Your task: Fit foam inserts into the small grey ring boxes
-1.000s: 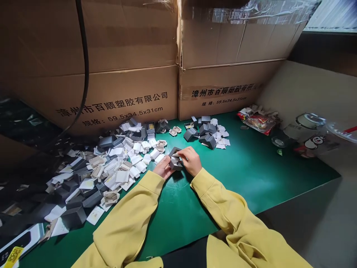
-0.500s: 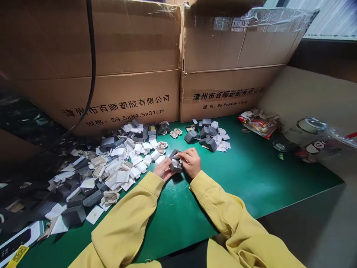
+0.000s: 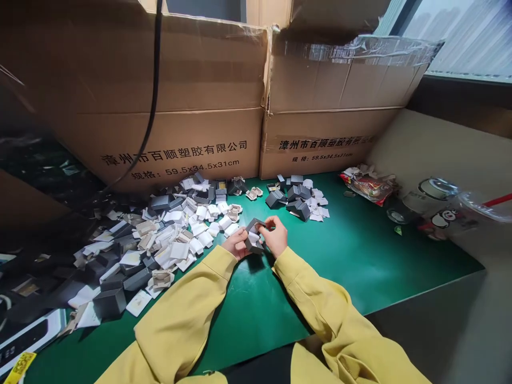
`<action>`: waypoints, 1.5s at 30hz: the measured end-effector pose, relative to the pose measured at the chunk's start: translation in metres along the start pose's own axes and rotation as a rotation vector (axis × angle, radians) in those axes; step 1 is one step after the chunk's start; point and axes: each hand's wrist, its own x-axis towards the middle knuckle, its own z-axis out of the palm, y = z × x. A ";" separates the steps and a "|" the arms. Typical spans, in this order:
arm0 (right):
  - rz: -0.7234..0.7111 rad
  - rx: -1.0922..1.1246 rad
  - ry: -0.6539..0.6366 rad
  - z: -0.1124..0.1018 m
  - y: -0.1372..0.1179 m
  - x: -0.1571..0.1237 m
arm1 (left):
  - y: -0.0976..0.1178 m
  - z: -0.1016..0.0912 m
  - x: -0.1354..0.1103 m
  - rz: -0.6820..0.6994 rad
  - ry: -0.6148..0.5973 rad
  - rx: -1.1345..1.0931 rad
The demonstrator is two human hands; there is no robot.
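A small dark grey box [image 3: 254,247] stands opened between my hands, with a pale lining showing inside. My left hand [image 3: 236,244] is closed around its left side and underside. At its upper right edge, the thumb and fingers of my right hand [image 3: 276,238] are pinched together; whether they grip the box's edge or its lining is too small to tell. Left of my hands lies a large heap of white card inserts [image 3: 176,250] and dark grey boxes [image 3: 110,304]. Beyond my right hand sits a smaller group of grey boxes [image 3: 300,208] with white pieces beside them.
Two big cardboard cartons [image 3: 180,133] stand along the back of the green table [image 3: 340,266]. A black cable [image 3: 154,80] hangs at the left. On the right are a red snack packet [image 3: 370,186], a clear cup [image 3: 452,218] with a straw and a metal-topped container [image 3: 430,194]. A white device [image 3: 32,341] lies front left.
The box in my left hand has tilted and its inside shows more. My right fingers have moved slightly at its upper edge. The whole view has tipped upward a little.
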 end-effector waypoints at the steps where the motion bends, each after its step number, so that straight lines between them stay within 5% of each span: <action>1: 0.074 0.073 -0.044 0.001 0.001 0.000 | 0.000 -0.001 0.000 -0.002 -0.002 0.006; 10: 0.339 0.418 -0.204 0.004 -0.016 -0.010 | -0.001 0.002 -0.001 0.109 -0.116 -0.054; 15: 0.162 0.427 -0.214 0.000 -0.021 -0.014 | -0.005 0.009 -0.008 0.149 -0.240 -0.164; 20: 0.068 0.567 -0.433 0.000 -0.005 -0.010 | 0.000 0.003 -0.012 0.132 -0.056 -0.303; 23: 0.083 0.420 -0.460 0.004 0.004 -0.014 | 0.007 -0.003 -0.021 0.158 0.094 -0.365; 31: -0.283 -0.158 -0.353 0.015 0.002 -0.023 | 0.032 -0.032 -0.062 0.356 0.322 -0.426; 37: -0.404 -0.432 -0.325 0.055 -0.010 -0.017 | 0.034 -0.029 -0.054 0.421 0.375 -0.445; 41: -0.446 -0.480 -0.368 0.075 -0.011 -0.019 | 0.032 -0.026 -0.046 0.487 0.419 -0.397; 45: -0.454 -0.402 -0.318 0.062 -0.005 -0.016 | 0.032 -0.028 -0.045 0.533 0.462 -0.367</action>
